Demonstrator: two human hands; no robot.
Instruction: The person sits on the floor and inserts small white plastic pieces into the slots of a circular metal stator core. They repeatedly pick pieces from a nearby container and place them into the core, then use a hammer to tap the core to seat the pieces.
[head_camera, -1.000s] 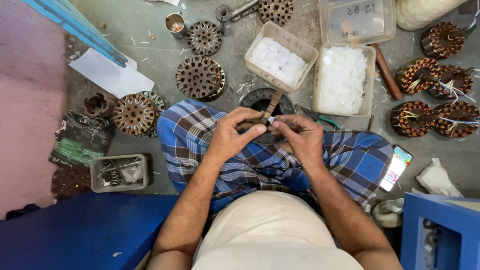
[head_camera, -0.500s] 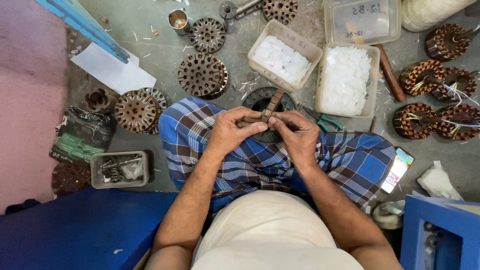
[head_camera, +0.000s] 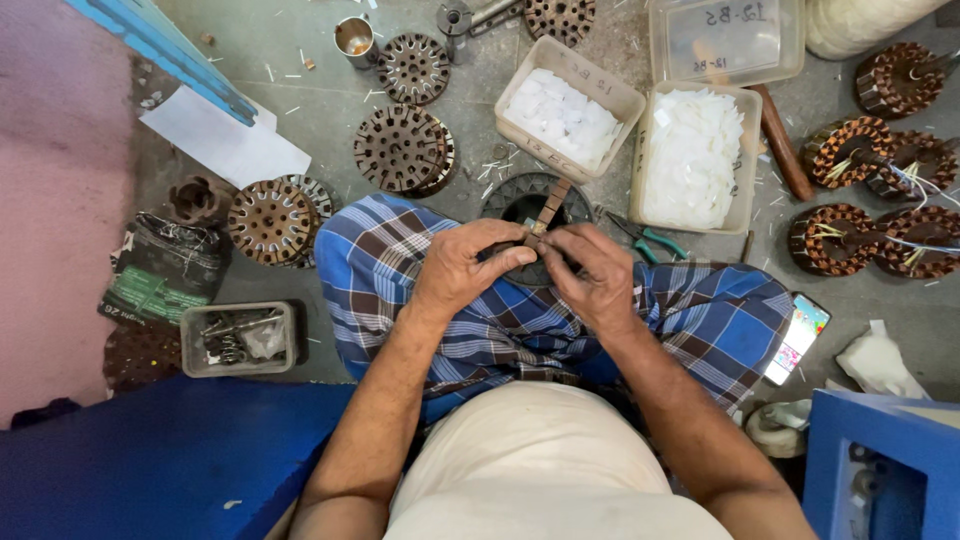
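I sit on the floor with a round dark motor stator core between my knees, over a blue checked cloth. My left hand grips the near rim of the core. My right hand pinches at the same rim, beside a thin brown wooden stick that stands tilted in the core. Whether the right fingers hold the stick or a small slip cannot be made out. Both hands touch at the fingertips and hide the core's near half.
Two plastic tubs of white slips stand just beyond the core. Bare stator cores lie to the left, copper-wound ones to the right. Green-handled pliers, a phone, a tray of small tools, a blue box.
The hands have stayed on the core's rim with only small finger shifts. The view has drifted slightly, so everything sits a little lower in the picture.
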